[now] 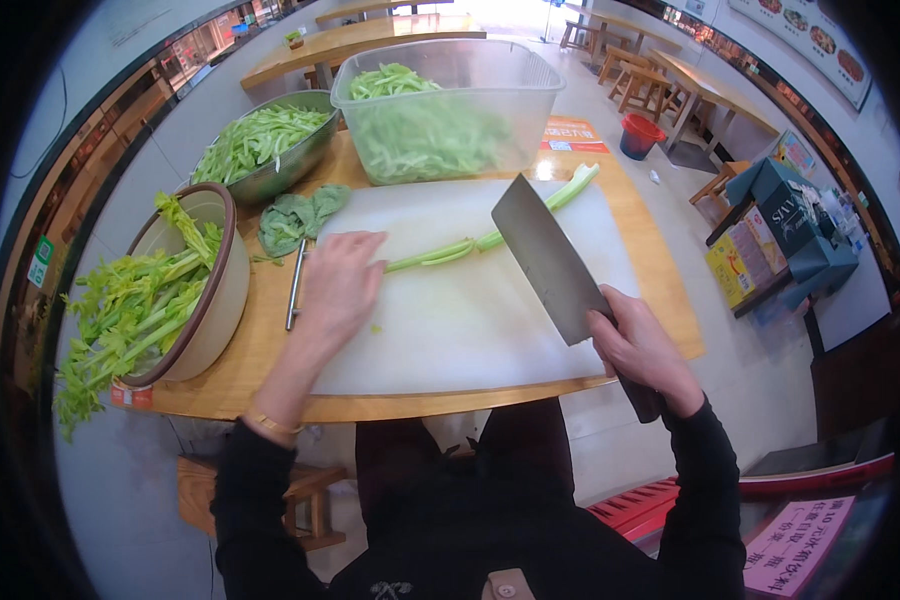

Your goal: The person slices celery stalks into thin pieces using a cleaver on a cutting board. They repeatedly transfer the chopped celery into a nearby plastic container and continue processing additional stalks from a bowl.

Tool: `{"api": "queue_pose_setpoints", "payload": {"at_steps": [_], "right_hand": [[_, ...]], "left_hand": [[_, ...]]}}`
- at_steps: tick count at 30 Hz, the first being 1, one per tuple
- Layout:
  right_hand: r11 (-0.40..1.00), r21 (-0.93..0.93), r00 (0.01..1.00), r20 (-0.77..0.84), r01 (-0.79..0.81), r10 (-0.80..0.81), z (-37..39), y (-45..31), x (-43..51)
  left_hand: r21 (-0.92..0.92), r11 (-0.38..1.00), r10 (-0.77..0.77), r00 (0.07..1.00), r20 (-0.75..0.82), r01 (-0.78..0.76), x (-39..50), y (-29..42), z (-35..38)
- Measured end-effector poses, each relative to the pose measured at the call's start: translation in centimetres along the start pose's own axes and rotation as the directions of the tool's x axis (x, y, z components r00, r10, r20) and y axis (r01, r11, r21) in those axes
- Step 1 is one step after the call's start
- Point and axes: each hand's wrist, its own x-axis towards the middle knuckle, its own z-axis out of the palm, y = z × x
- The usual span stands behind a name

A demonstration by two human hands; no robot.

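Note:
On the white cutting board (435, 330) lie two celery pieces almost end to end. The thinner celery piece (431, 257) runs from my left hand (343, 281) toward the middle. My left fingers meet its end, but whether they grip it is hidden. My right hand (634, 337) holds a cleaver (547, 259) by its dark handle. Its broad blade is tilted and covers part of the thicker celery stalk (574, 186), which reaches toward the board's far right corner.
Leafy celery overhangs a beige tub (221, 300) at left. Behind stand a metal colander (300, 154) and a clear plastic bin (450, 105), both holding cut celery. A green cloth (300, 217) lies by the board's metal handle (295, 289). A red-rimmed bucket (637, 139) stands on the floor.

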Motion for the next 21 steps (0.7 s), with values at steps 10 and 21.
{"api": "queue_pose_setpoints", "payload": {"at_steps": [10,21], "right_hand": [[0.972,-0.218,0.995,-0.027,0.085,-0.093,0.7,0.1,0.8],[0.831,-0.494,0.966,0.122,0.257,-0.227,1.3,-2.5,3.5]], "left_hand": [[-0.025,0.996,0.091,0.989,0.115,-0.089,-1.6,2.7,3.3],[-0.081,0.997,-0.002,0.980,0.199,0.019,-1.4,4.0,1.8]]}}
